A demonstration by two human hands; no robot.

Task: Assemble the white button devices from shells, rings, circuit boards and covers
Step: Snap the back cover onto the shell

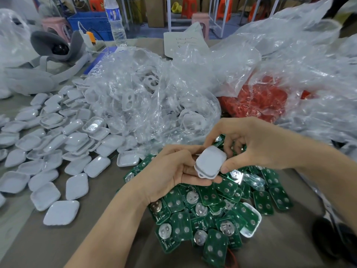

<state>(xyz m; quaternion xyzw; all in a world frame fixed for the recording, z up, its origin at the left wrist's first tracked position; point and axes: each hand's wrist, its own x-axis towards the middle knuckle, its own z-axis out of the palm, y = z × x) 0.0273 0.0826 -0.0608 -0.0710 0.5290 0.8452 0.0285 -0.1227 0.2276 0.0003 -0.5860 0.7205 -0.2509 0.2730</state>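
From my station, the biggest thing I see is the grey-brown worktable (96, 238), which everything lies on. Across its far right sprawls a large crumpled clear plastic bag (301, 60) with a heap of red plastic parts (257, 101) inside it. Just left of that sits a second clear plastic bag (170, 113), holding white rounded shells with two holes (128, 100).

A wide spread of glossy white rounded-square covers (58, 144) fills the left of the table, some face up and some hollow side up. In front of me a pile of green rectangular circuit boards (212, 215) with round silver contacts lies in loose, overlapping layers. A grey padded headset (56, 47) and a clear plastic water bottle (116, 22) stand at the far left.

Both hands meet just above the board pile. The left hand (170, 171) curls its fingers under and around the white rounded-square button device (209, 162). The right hand (257, 144) grips it from the other side, thumb pressed on its lower right corner and fingers curled behind. The device is tilted, smooth face towards me, with a darker seam along its lower edge.
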